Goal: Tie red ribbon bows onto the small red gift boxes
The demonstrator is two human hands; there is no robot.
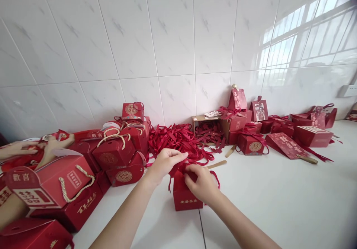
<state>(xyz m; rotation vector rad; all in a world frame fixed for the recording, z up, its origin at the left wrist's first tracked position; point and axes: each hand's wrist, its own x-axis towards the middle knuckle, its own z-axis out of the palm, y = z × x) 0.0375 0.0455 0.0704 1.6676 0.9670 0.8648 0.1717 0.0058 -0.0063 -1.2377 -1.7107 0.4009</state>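
Observation:
A small red gift box (187,200) with gold lettering stands upright on the white tabletop in front of me. Red ribbon (176,170) is gathered at its top, and a loop of it shows at the right side. My left hand (168,164) is closed in a pinch on the ribbon above the box. Just to its right, my right hand (201,182) also has its fingers closed on the ribbon, low over the box top. The exact shape of the ribbon between the fingers is partly hidden.
Behind the box lies a heap of loose red ribbons (174,141), beside an open carton (198,119) of dark red pieces. Larger red boxes (63,184) are stacked at left, where another person's hands (54,146) work. Finished-looking small boxes (252,144) stand at right.

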